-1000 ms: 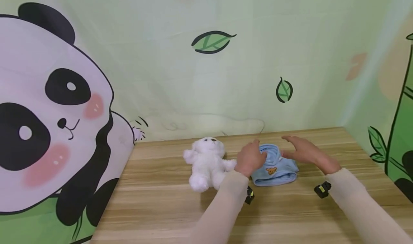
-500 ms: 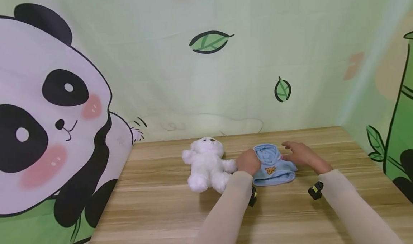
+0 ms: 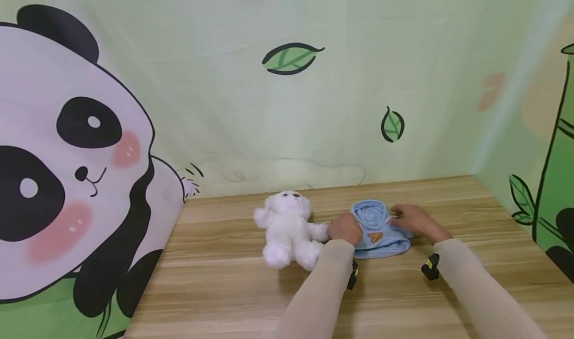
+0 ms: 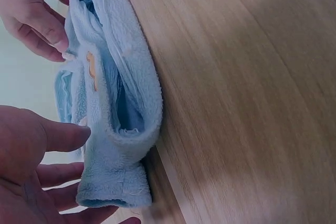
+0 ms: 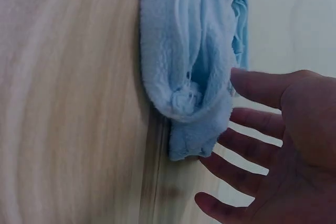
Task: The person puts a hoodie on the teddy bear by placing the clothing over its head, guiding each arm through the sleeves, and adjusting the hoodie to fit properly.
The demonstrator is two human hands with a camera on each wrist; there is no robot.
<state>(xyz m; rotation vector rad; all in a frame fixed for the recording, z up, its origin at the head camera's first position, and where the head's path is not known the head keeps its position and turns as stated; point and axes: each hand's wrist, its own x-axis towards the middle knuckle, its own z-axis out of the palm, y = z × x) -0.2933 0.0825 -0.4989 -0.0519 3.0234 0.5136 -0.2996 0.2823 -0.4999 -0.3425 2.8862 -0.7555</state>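
A small light-blue doll hoodie (image 3: 389, 235) with a brown animal patch lies on the table, its hood toward the back and its hem opening toward me. On its left side my left hand (image 3: 345, 228) pinches the fabric, thumb on top and fingers behind the sleeve in the left wrist view. My right hand (image 3: 417, 220) holds the opposite side near the hood; in the right wrist view its thumb presses the hoodie (image 5: 157, 51) while the other fingers spread behind the sleeve. A white plush bear (image 3: 289, 229) lies face up just left of my left hand.
The wood-grain table (image 3: 215, 289) ends at a pale green cloth backdrop (image 3: 215, 104) with leaf drawings. A large printed panda (image 3: 107, 194) covers the backdrop's left part. Green bamboo (image 3: 558, 194) is printed at the right.
My left hand has lowered onto the hoodie's left side. My right hand has moved left and down, and its fingers have closed in on the right side. The bear stays in place.
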